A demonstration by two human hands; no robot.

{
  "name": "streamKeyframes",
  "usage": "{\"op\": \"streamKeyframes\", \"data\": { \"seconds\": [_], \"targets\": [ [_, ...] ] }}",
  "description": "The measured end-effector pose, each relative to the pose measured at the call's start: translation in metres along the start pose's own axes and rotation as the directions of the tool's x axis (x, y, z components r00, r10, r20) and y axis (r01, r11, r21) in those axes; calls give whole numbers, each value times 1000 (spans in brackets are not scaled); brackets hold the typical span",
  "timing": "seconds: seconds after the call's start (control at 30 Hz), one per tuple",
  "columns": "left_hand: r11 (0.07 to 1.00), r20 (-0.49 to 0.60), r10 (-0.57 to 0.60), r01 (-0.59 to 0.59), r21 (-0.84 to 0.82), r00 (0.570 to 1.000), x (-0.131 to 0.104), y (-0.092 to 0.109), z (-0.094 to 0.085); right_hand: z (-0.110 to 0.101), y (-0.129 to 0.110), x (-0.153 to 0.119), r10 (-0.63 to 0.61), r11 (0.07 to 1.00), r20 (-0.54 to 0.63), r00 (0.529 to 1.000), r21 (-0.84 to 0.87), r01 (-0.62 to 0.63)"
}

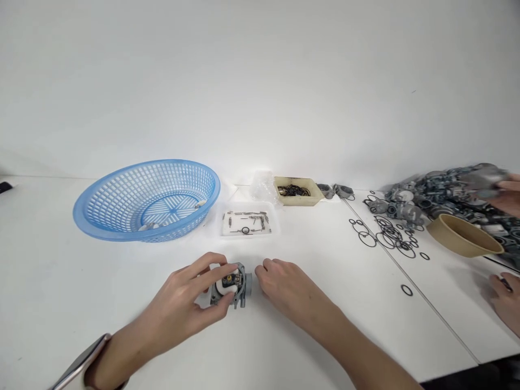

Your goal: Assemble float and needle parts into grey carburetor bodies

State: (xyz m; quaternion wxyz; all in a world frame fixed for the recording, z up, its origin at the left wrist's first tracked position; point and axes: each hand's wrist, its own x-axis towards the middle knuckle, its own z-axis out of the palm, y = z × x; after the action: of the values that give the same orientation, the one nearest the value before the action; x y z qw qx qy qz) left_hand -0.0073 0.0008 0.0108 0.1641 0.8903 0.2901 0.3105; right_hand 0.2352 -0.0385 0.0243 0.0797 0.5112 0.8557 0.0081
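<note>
**White table [325, 260] under a pale wall [260, 81], metal part [242, 284] between two bare hands**

Head view: the metal part sits on the table at near centre, below the white tray [277, 222]. Its open side faces up, showing a white insert [227, 290] and brass-coloured bits. The round tubular end points right, toward the right hand [282, 284], and short stubs point toward the person. The tube's axis runs roughly left to right; the body is too compact and covered to tell which way is longest.

The left hand [182, 298] has its fingers clamped on the metal part, thumb at the near side, the others over the far side and top. The right hand's fingers are curled close together just beside the tubular end; whether they pinch anything, I cannot tell.

Beyond, a blue basket [83, 214] stands left of the tray, which holds small metal pieces and a dark ring. Behind the tray are clear plastic wrap [263, 188] and a yellowish box [300, 201] of black rings. On the right lie loose black rings [390, 238], a tan bowl [450, 238] and a heap of metal parts [442, 195], with a co-worker's hands [507, 306] nearby.
</note>
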Motion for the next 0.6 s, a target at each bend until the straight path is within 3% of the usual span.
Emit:
{"op": "streamKeyframes", "data": {
  "seconds": [0.4,0.6],
  "targets": [
    [1000,1,-15,15,-20,1000,3,8,-3,-5,26,-6,2,974,-37,999,224,7],
    [1000,-1,2,-2,1,1000,3,4,-4,-14,5,-7,-37,994,-10,999,101,38]
  ]
}}
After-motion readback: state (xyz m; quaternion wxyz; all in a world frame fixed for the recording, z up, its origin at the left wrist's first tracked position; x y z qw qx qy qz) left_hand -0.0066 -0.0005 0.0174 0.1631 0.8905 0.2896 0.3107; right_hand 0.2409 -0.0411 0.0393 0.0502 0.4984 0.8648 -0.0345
